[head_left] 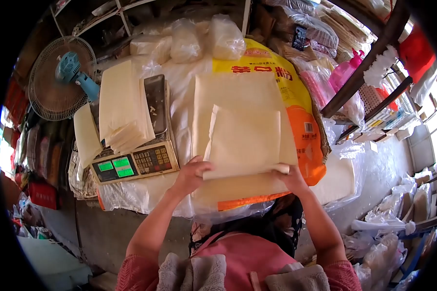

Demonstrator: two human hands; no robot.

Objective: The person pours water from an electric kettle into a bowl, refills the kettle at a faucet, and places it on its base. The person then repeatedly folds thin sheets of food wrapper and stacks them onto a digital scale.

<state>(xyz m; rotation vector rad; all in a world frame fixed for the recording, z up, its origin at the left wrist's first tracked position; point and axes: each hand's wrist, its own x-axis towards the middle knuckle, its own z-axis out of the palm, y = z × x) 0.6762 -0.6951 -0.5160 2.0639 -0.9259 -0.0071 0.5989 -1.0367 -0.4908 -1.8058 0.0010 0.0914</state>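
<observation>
A large thin cream-coloured sheet (243, 92) lies flat in front of me, partly over a yellow and orange printed sack. On top of it is a smaller cream sheet (245, 140) with an uneven left edge. My left hand (192, 175) is closed at the smaller sheet's near left corner. At its near right corner, my right hand (290, 178) grips the edge, with a small curled bit of sheet by the fingers. The near edge between my hands looks folded or slightly raised. How many layers each hand holds is hidden.
Left of the sheets stands a digital scale (136, 164) with lit green displays, carrying a stack of cream sheets (124, 104). A fan (63, 72) is behind it. Plastic-wrapped bundles (187, 41) sit at the back. The printed sack (303, 116) extends right; a dark post (369, 63) rises beyond.
</observation>
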